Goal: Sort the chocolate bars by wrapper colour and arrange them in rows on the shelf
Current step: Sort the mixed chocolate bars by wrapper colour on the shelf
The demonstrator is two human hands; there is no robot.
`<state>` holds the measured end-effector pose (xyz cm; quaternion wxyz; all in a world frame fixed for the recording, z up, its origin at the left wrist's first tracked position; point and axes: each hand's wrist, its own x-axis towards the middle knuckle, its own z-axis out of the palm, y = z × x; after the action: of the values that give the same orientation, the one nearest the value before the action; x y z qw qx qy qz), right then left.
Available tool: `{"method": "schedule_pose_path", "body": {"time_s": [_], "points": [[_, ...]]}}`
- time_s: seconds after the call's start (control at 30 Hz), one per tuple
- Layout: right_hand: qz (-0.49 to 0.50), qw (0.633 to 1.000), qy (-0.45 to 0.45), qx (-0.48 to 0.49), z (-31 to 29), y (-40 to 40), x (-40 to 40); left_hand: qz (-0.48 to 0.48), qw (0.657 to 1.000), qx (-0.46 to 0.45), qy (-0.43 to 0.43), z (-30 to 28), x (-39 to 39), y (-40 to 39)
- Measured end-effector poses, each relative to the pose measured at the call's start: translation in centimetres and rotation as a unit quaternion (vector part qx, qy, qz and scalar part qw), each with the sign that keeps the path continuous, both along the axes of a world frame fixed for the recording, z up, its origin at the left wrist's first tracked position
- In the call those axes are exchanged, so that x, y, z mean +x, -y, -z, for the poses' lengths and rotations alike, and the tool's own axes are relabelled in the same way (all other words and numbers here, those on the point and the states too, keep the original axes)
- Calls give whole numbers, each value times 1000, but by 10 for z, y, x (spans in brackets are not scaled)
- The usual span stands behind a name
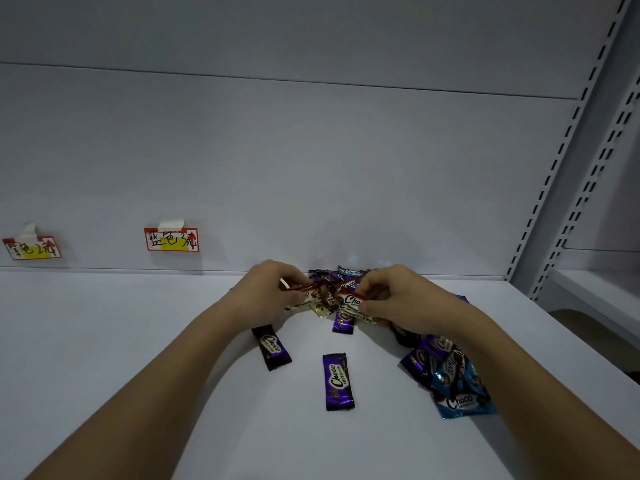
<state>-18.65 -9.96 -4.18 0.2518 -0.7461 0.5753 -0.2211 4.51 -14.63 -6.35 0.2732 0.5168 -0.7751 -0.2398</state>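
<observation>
Head view, white shelf (138, 358) with white back panel. Left hand (273, 289) has its fingers curled round a red-edged chocolate bar (304, 291) over the middle of the shelf near the back; right hand (398, 299) pinches a red-and-white bar (351, 300) printed "Choco" between thumb and fingers. The two hands are close together, their bars nearly meeting above a small heap of gold-and-white wrappers (322, 308). Behind them, against the back panel, lies a pile of purple and blue bars (341, 273), one blue wrapper reading "Choco". On the shelf in front: one purple "Choco" bar (272, 347) lying tilted below the left hand, a second purple "Choco" bar (338, 382) lying lengthwise nearer the camera, a third purple bar (343, 323) partly under the right hand's bar. Under the right forearm, a heap of purple and blue bars (450, 379); nearest blue wrapper reads "Choco". Two red-bordered price tags taped to the back panel: nearer tag (171, 239) with handwritten characters and a red arrow, far-left tag (32, 248) partly legible only. Slotted grey upright (568, 140) at right.
</observation>
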Motion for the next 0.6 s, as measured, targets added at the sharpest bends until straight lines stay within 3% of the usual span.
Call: {"method": "schedule_pose_path", "body": {"time_s": [0.33,0.4,0.6], "points": [[57,984,170,-20,3,-2,16,-79,970,24,-230,-15,-5,-24],[65,973,221,-8,0,-6,23,-88,961,41,-259,-17,-1,-29],[45,966,256,17,-18,-10,63,-114,944,42,-308,-33,36,-49]]}}
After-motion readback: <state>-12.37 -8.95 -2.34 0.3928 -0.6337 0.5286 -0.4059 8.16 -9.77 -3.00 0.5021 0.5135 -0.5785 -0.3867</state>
